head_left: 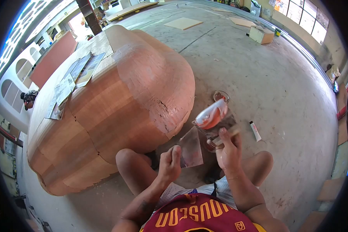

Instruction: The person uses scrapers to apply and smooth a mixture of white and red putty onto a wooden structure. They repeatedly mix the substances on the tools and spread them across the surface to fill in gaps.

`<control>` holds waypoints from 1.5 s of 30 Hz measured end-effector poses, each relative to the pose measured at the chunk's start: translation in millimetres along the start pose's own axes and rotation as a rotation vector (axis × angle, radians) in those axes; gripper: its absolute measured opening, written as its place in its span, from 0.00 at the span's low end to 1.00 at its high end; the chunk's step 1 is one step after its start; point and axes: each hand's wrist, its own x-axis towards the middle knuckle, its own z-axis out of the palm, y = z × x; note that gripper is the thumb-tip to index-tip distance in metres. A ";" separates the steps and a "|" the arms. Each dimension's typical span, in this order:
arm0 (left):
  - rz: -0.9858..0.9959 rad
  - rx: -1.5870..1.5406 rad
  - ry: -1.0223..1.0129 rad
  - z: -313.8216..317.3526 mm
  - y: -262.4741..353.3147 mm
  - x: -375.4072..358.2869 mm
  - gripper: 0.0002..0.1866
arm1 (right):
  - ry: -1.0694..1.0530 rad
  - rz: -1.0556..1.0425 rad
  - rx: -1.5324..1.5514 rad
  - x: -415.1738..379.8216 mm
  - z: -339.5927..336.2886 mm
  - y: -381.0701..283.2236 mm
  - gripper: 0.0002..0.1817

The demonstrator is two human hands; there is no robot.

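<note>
My left hand [170, 162] is closed in a fist with the thumb on top, at the edge of a thin flat spreader [192, 150] with pinkish smears. My right hand [229, 150] grips a small dirty mixing board [226, 123], thumb on its upper face. White filler paste with orange-red streaks [212, 115] is heaped on that board. Left of both hands lies a large curved wooden form [100, 108], its rounded end coated in pink filler [154, 81]. A round metal-rimmed lid or can [221, 96] shows just beyond the board, and another round container [209, 146] is partly hidden beneath it.
On the concrete floor to the right lies a white tube [255, 131] with a dark cap. Newspaper sheets [75, 77] lie on the wooden form. Further off are a flat panel [183, 23] and a box [261, 34]. Another person [29, 99] is behind the form at left.
</note>
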 end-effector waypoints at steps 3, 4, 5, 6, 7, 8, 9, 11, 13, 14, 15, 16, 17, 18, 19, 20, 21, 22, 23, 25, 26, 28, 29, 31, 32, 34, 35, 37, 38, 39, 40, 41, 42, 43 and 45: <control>-0.093 -0.672 0.089 9.2 -17.3 16.8 0.21 | -0.100 -0.394 -0.464 -5.6 -10.0 1.5 0.12; -0.286 -0.861 0.020 4.9 6.1 15.9 0.21 | -0.211 -0.596 -0.718 -4.7 -22.2 2.9 0.13; -0.350 -0.880 0.057 4.3 15.1 18.3 0.21 | -0.242 -0.633 -0.728 -5.3 -24.7 10.4 0.14; -0.413 -0.898 0.094 3.7 21.3 20.6 0.21 | -0.272 -0.671 -0.736 -7.0 -21.4 18.8 0.16; -0.480 -0.914 0.131 3.6 23.4 20.7 0.21 | -0.300 -0.707 -0.744 -10.7 -18.0 24.4 0.17; -0.402 -0.959 0.126 6.3 20.1 22.1 0.22 | -0.346 -0.677 -0.809 -15.5 -14.5 23.5 0.23; -0.322 -1.003 0.121 11.3 14.4 25.8 0.23 | -0.359 -0.685 -0.875 -16.7 -11.8 23.8 0.24; -0.222 -1.052 0.115 15.8 8.7 28.5 0.24 | -0.385 -0.698 -1.008 -17.9 -7.9 23.8 0.26; -0.185 -1.063 0.103 16.0 7.2 30.8 0.24 | -0.424 -0.657 -1.073 -16.3 -3.7 16.3 0.27; -0.177 -1.065 0.104 16.2 5.4 31.2 0.24 | -0.442 -0.636 -1.105 -15.2 -2.5 11.5 0.28; -0.171 -1.067 0.102 16.2 3.6 31.7 0.24 | -0.464 -0.621 -1.156 -14.3 -1.9 7.7 0.27; -0.164 -1.070 0.099 16.5 2.8 32.8 0.24 | -0.486 -0.607 -1.207 -12.7 -1.4 4.0 0.27; -0.166 -1.086 0.110 17.0 3.8 33.3 0.24 | -0.508 -0.593 -1.259 -11.7 -1.3 0.4 0.27; -0.167 -1.102 0.123 17.3 5.3 33.9 0.24 | -0.523 -0.554 -1.288 -10.9 -1.6 -2.8 0.27; -0.169 -1.118 0.137 17.4 6.0 34.3 0.24 | -0.539 -0.513 -1.318 -10.4 -2.0 -5.7 0.28; -0.150 -1.110 0.129 16.6 4.6 35.4 0.24 | -0.556 -0.470 -1.347 -10.0 -2.6 -8.7 0.28; -0.133 -1.098 0.123 14.6 1.8 36.4 0.24 | -0.589 -0.455 -1.384 -9.3 -2.2 -12.2 0.27; -0.118 -1.085 0.116 12.3 -1.8 36.5 0.24 | -0.621 -0.438 -1.420 -8.6 -1.6 -15.8 0.27; -0.117 -1.075 0.129 9.6 -6.0 37.2 0.24 | -0.650 -0.423 -1.455 -7.5 -2.7 -18.7 0.27; -0.115 -1.050 0.150 4.1 -10.1 38.1 0.23 | -0.783 -0.392 -1.740 -5.9 -16.6 -22.9 0.24; -0.115 -1.086 0.172 2.1 -9.3 38.0 0.22 | -0.847 -0.375 -1.883 -5.2 -24.6 -24.5 0.23; -0.116 -1.158 0.213 -3.6 2.1 37.7 0.21 | -0.691 -0.372 -1.826 -7.2 -39.7 -26.2 0.19; -0.086 -1.144 0.223 -5.8 4.6 40.1 0.21 | -0.620 -0.375 -1.798 -6.6 -45.6 -28.4 0.18; -0.035 -1.116 0.251 -9.9 6.0 40.5 0.20 | -0.378 0.030 -1.280 -9.7 -56.2 -36.1 0.16; -0.003 -1.066 0.254 -11.0 5.5 39.6 0.20 | -0.252 0.215 -1.005 -12.5 -59.1 -39.2 0.15; 0.060 -0.961 0.240 -12.7 6.0 40.1 0.20 | -0.228 0.201 -0.678 -27.0 -37.3 -37.7 0.11; 0.082 -0.921 0.265 -10.1 4.1 41.7 0.21 | -0.216 0.185 -0.513 -32.4 -25.7 -33.2 0.10; 0.134 -0.844 0.314 -1.5 -5.0 42.9 0.22 | -0.209 0.182 -0.423 -34.2 -25.9 -10.5 0.12; 0.166 -0.776 0.333 3.1 -6.7 40.3 0.21 | -0.177 0.206 -0.368 -34.4 -25.6 -2.1 0.13; 0.199 -0.708 0.355 7.5 -6.4 37.0 0.21 | -0.146 0.232 -0.313 -34.3 -25.8 4.7 0.14; 0.229 -0.642 0.379 10.8 -5.2 35.9 0.21 | -0.154 0.197 -0.351 -34.1 -24.7 7.9 0.14; 0.261 -0.530 0.362 13.0 -3.0 33.5 0.21 | -0.133 0.198 -0.317 -34.7 -21.2 8.6 0.14; 0.292 -0.416 0.344 13.6 7.8 27.8 0.21 | -0.112 0.200 -0.282 -34.8 -11.6 6.6 0.13; 0.322 -0.302 0.326 13.5 16.6 22.8 0.21 | -0.090 0.202 -0.247 -33.6 -5.3 5.3 0.13; 0.339 -0.049 0.270 11.5 23.9 13.4 0.20 | -0.058 0.190 -0.241 -27.9 -4.1 7.8 0.13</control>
